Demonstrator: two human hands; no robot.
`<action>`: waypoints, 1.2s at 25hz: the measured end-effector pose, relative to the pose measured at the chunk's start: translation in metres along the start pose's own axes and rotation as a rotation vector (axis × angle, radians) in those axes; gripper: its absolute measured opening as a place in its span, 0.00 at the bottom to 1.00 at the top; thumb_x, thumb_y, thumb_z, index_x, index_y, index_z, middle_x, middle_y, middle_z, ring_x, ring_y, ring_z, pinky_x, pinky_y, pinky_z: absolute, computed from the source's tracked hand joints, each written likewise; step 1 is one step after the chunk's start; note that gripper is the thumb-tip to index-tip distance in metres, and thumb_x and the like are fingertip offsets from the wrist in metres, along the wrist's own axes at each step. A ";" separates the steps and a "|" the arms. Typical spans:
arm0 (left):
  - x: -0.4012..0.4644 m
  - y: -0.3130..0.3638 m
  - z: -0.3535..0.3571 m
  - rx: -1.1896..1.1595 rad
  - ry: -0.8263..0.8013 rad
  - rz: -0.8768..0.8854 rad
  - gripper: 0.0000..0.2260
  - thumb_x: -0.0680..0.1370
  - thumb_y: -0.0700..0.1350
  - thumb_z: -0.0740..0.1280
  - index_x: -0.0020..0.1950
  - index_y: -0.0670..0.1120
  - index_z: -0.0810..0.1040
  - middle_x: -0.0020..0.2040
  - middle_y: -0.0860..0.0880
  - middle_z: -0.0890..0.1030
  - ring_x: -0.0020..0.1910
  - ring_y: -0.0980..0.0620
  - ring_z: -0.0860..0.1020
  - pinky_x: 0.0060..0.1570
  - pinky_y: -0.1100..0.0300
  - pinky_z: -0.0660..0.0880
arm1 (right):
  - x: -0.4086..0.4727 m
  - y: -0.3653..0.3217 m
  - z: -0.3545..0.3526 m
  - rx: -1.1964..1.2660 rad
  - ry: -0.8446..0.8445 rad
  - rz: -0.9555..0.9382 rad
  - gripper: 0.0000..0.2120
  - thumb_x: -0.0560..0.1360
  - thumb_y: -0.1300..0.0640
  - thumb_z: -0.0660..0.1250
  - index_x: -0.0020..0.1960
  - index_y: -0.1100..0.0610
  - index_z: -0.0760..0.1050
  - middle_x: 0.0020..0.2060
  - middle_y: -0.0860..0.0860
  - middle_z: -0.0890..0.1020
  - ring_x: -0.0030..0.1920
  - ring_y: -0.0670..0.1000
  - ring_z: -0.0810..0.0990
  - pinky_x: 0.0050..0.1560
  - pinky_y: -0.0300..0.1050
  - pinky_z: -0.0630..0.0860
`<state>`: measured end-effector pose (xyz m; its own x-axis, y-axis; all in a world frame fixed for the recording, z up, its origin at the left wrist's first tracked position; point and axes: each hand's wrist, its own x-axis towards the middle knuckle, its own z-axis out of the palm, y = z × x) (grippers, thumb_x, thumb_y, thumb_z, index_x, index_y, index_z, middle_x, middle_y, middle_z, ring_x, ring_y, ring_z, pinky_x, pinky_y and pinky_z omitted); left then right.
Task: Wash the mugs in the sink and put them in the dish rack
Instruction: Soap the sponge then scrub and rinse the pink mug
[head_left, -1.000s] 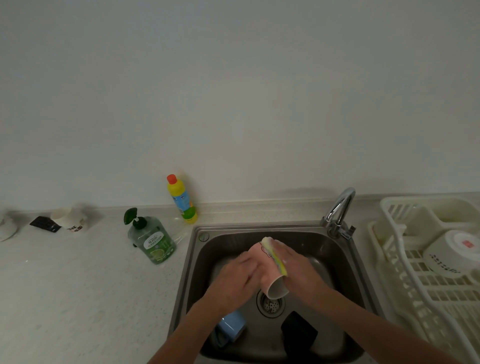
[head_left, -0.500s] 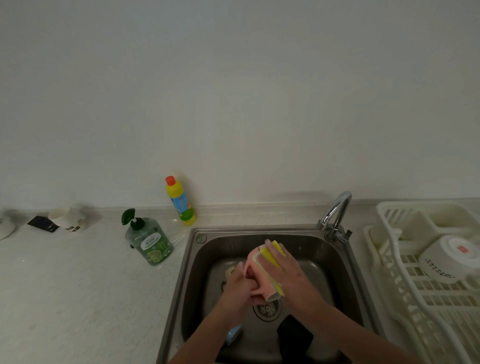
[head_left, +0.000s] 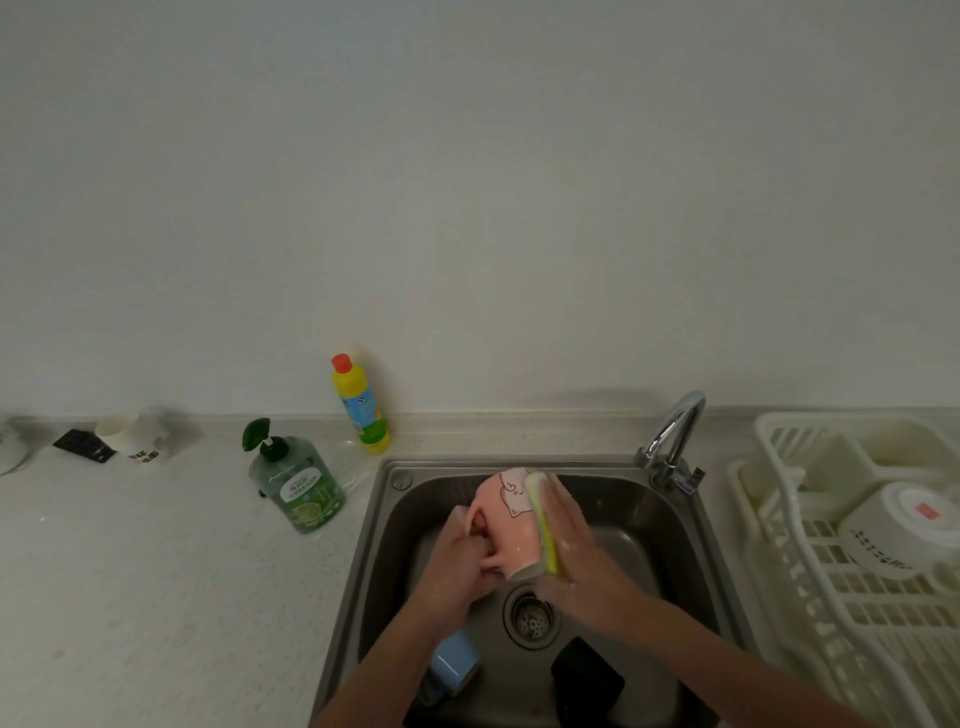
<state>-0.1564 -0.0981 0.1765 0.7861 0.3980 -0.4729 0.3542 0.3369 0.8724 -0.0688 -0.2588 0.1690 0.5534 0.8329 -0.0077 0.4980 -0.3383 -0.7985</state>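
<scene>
Over the steel sink (head_left: 691, 566) my left hand (head_left: 460, 574) grips the handle of a pink mug (head_left: 506, 525) with a cartoon print, tilted with its mouth toward me. My right hand (head_left: 576, 558) presses a yellow-green sponge (head_left: 544, 522) flat against the mug's right side, fingers straight. A blue mug (head_left: 454, 665) lies on its side at the sink's lower left, partly under my left forearm. A black mug (head_left: 587, 680) sits at the sink's bottom right. A white mug (head_left: 893, 530) lies in the cream dish rack (head_left: 831, 597) at the right.
A chrome faucet (head_left: 672, 441) stands at the sink's back right corner, the drain strainer (head_left: 530, 616) below the mug. A green soap pump bottle (head_left: 293, 480) and a yellow cleaner bottle (head_left: 358, 405) stand left of the sink. White cups (head_left: 135, 439) and a black packet (head_left: 83, 444) lie far left.
The pink mug has turned so its handle and cartoon print face up-left, and my left hand now holds the handle. The sponge has slid along the mug's right side.
</scene>
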 end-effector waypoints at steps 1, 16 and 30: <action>0.001 0.002 0.001 0.068 0.014 0.013 0.15 0.73 0.28 0.54 0.58 0.37 0.68 0.49 0.39 0.74 0.48 0.42 0.76 0.50 0.44 0.77 | -0.001 -0.003 0.004 -0.096 0.028 -0.083 0.46 0.73 0.51 0.64 0.80 0.45 0.37 0.77 0.40 0.33 0.80 0.51 0.44 0.75 0.53 0.63; -0.014 0.004 0.005 0.222 0.002 0.100 0.09 0.78 0.32 0.55 0.56 0.39 0.69 0.53 0.34 0.77 0.52 0.37 0.80 0.51 0.37 0.80 | 0.026 -0.014 0.025 -0.620 0.298 -0.262 0.24 0.80 0.51 0.53 0.76 0.54 0.66 0.78 0.56 0.59 0.79 0.56 0.51 0.78 0.56 0.50; -0.019 0.000 0.001 0.120 -0.013 0.094 0.09 0.77 0.30 0.55 0.56 0.36 0.68 0.51 0.37 0.76 0.50 0.41 0.79 0.51 0.36 0.79 | 0.031 -0.018 -0.016 -0.309 0.288 -0.206 0.19 0.81 0.55 0.52 0.70 0.44 0.69 0.73 0.50 0.67 0.73 0.56 0.67 0.64 0.46 0.72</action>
<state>-0.1705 -0.1068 0.1855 0.8250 0.4116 -0.3871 0.3358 0.1939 0.9218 -0.0500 -0.2334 0.1929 0.5634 0.7556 0.3342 0.7680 -0.3299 -0.5490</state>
